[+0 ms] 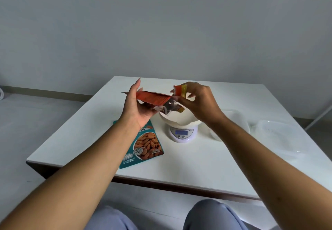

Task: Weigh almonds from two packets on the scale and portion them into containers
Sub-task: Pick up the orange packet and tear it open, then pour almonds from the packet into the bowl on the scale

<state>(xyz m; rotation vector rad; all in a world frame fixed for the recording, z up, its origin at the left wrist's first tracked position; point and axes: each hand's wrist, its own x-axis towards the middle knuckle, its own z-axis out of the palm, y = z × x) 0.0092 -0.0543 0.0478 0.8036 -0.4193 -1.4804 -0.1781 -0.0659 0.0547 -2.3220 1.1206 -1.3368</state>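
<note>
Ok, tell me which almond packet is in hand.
The orange packet: the left hand holds it and the right hand pinches its end, above the bowl. The teal packet lies flat on the table.

The scale display (181,132) is unreadable — the left wrist partly covers the teal packet (143,149).

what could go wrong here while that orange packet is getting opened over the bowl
1. The orange packet lies almost flat in the left hand while the right hand pinches its top strip. A sudden tear might fling almonds past the bowl onto the table.
2. The wide bowl perches on a small scale just under both hands, so a bump could tip it or upset the reading.
</note>
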